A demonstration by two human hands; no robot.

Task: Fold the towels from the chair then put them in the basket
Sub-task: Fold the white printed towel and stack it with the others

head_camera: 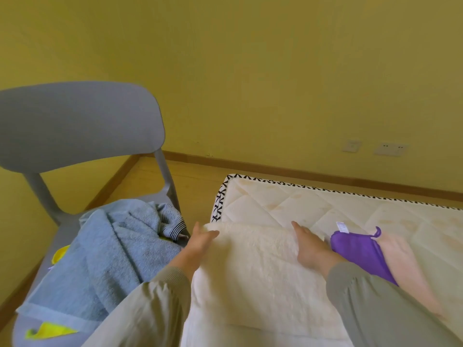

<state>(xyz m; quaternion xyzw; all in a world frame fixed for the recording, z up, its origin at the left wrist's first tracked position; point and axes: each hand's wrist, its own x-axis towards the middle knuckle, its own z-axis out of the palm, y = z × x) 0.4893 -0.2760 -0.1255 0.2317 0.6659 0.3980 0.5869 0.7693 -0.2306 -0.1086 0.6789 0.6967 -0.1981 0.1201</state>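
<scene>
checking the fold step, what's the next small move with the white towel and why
Probably draw the far edge of the white towel toward the body to fold it over: the left hand pinches its far left corner, the right hand lies flat at that edge, and it is spread on the mattress.

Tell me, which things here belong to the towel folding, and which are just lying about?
Part of the job:
cream towel, with left hand and right hand on it; blue towel and yellow cloth on the grey chair; purple cloth and pink towel.

Just there:
mattress, serving as work surface; wall sockets.
</scene>
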